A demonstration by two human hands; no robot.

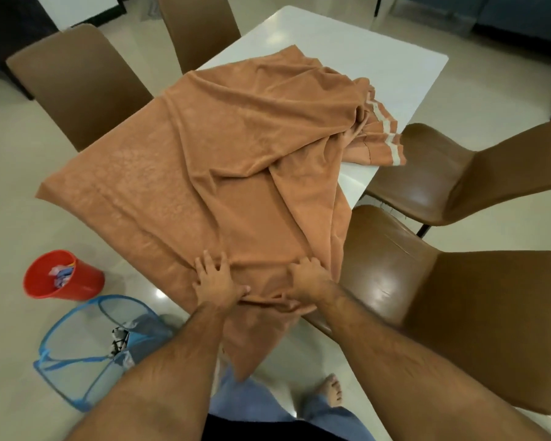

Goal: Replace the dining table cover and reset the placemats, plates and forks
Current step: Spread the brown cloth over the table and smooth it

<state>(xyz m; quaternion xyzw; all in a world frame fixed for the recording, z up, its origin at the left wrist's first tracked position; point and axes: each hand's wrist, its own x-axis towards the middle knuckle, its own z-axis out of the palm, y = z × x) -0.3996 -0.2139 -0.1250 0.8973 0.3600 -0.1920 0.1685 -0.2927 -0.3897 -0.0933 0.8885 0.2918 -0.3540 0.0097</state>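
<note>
red bucket [65, 276] holding crumpled scraps, blue mesh hamper [86, 348] holding cloth

Just one camera here, head-mounted, wide-angle with a lot of bending at the edges. It looked forward and steeply down from above the near end of the white table [347, 46], close enough that both forearms filled the bottom of the shot. The floor and brown chairs [77, 84] wrapped around the sides. No second view overlapped it.

Matt, napped orange cloth cover [223, 173]; glossy smooth white table [379, 68]; shiny brown leather-look chairs [427, 281]; plastic bucket [62, 276].
</note>
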